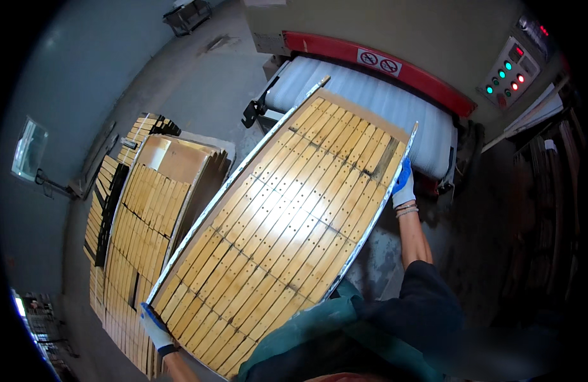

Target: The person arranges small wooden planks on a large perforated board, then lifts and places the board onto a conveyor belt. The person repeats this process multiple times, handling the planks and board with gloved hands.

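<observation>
Across the middle I hold a large tray point(211, 205) with long silver-edged side rails, tilted in the view. Rows of flat, light-brown wooden slats point(268, 223) with small holes cover most of it. My left hand point(156, 330), in a white and blue glove, is closed on the near left corner. My right hand point(403, 184), gloved alike, grips the right rail toward the far end. The far end of the tray lies over or just in front of a white ribbed conveyor belt point(345, 83); whether it touches cannot be told.
The belt leads under a red bar point(319, 48) on a large machine. A control panel point(510, 73) with lit buttons is at the upper right. On the left stand stacked trays of slats point(141, 235). Dark stacked sheets point(549, 191) line the right side. A cart point(187, 18) stands far back.
</observation>
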The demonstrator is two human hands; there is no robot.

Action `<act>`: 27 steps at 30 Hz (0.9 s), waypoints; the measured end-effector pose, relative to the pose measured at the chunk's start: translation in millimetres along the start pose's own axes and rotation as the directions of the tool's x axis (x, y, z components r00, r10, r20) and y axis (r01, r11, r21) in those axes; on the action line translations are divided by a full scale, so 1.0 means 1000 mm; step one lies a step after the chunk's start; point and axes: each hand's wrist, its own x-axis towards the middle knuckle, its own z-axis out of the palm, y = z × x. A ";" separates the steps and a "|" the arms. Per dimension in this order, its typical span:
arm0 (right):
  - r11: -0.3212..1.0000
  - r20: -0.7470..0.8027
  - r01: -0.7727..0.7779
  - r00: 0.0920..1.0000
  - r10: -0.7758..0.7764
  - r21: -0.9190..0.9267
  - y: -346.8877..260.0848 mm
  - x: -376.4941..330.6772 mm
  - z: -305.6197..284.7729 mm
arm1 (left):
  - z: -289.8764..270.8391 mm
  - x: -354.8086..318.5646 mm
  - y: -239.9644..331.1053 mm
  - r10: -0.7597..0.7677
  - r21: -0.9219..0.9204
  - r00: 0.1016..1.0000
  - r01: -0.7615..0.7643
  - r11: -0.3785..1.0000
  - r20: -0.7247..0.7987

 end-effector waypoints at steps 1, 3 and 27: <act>0.999 -0.034 -0.013 0.999 0.014 0.048 0.003 -0.012 0.002 | 0.000 -0.002 0.003 0.060 0.105 0.998 -0.057 0.993 -0.025; 0.998 -0.035 0.036 0.999 -0.038 -0.055 0.018 -0.047 0.010 | -0.001 -0.003 0.009 0.078 0.201 0.997 -0.073 0.977 -0.014; 0.892 0.020 -0.359 0.930 0.368 0.276 0.117 -0.527 0.140 | 0.011 0.009 0.025 0.455 -0.076 0.646 -0.525 0.848 0.612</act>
